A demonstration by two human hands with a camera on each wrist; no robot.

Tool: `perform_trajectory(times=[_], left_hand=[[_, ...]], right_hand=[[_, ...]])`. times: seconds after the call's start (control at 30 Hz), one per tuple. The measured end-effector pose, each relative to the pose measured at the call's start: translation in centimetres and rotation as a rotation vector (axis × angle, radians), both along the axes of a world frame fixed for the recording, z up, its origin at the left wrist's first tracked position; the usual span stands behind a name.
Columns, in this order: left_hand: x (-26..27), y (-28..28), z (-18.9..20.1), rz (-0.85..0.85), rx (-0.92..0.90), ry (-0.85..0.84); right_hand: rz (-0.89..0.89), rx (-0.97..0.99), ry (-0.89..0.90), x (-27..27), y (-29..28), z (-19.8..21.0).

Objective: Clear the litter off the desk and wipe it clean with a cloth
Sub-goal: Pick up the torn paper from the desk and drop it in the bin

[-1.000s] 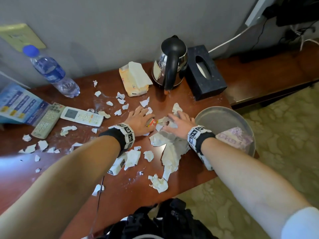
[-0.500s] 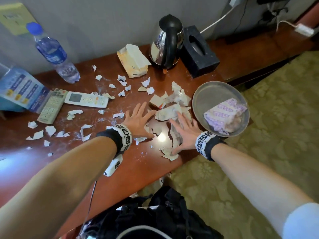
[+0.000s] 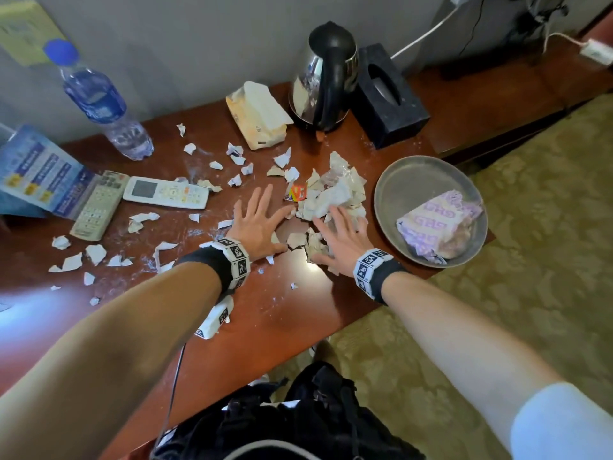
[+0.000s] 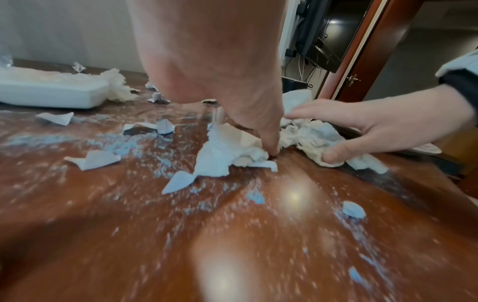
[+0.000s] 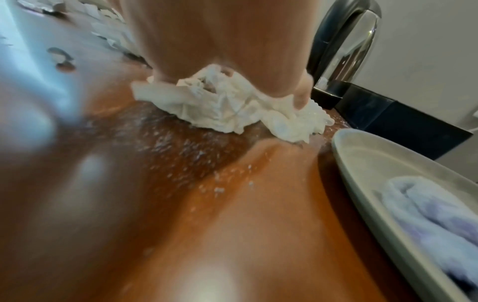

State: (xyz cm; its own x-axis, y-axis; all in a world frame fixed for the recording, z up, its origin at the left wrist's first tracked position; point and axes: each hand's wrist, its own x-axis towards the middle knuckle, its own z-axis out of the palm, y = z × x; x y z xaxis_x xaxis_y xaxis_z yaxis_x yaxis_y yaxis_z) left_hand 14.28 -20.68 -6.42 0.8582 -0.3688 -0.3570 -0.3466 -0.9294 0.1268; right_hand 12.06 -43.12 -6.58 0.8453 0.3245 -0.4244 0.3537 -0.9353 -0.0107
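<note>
1. Landmark: the heap of torn paper (image 3: 331, 197) on the desk (image 3: 292, 313), just left of the grey dish (image 3: 414, 180).
2. Nearest the viewer, desk surface on the near side of the heap: mostly bare wood with white dust and a few small scraps.
3. Right hand (image 3: 341, 240) lies on the heap's near-right edge, fingers straight and spread, palm down on the paper; nothing gripped. In the right wrist view the crumpled paper (image 5: 227, 110) sits under the fingers.
4. Left hand (image 3: 258, 224) is flat on the desk just left of the heap, fingers splayed, thumb touching its near-left scraps; no grip closed on anything.
5. Judgement: the heap lies between the two hands and slightly beyond them; the right hand is nearer. A scoop needs both palms closing inward.
6. Cloth (image 3: 438, 224) rests in the dish, right of the heap, untouched.
7. Further left of the heap: loose scraps (image 3: 96, 254), still uncollected.
8. Behind the heap: kettle (image 3: 328, 78).
</note>
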Motion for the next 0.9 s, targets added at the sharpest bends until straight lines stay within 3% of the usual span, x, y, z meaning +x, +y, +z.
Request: perform_trajectory(times=[0.23, 0.5, 0.63, 0.9], left_hand=[[4.5, -1.7, 1.2, -0.005, 0.032, -0.052], [9.4, -2.9, 0.9, 0.076, 0.005, 0.061], [9.5, -2.3, 0.0, 0.156, 0.031, 0.109], [8.1, 0.5, 0.5, 0.16, 0.057, 0.137]], right_hand=[[-0.132, 0.021, 0.008, 4.9, -1.2, 1.1], [-0.09, -0.016, 0.136, 10.2, -2.8, 0.1], [-0.032, 0.006, 0.167, 10.7, -2.0, -0.4], [0.049, 0.091, 0.146, 9.8, 1.0, -0.3]])
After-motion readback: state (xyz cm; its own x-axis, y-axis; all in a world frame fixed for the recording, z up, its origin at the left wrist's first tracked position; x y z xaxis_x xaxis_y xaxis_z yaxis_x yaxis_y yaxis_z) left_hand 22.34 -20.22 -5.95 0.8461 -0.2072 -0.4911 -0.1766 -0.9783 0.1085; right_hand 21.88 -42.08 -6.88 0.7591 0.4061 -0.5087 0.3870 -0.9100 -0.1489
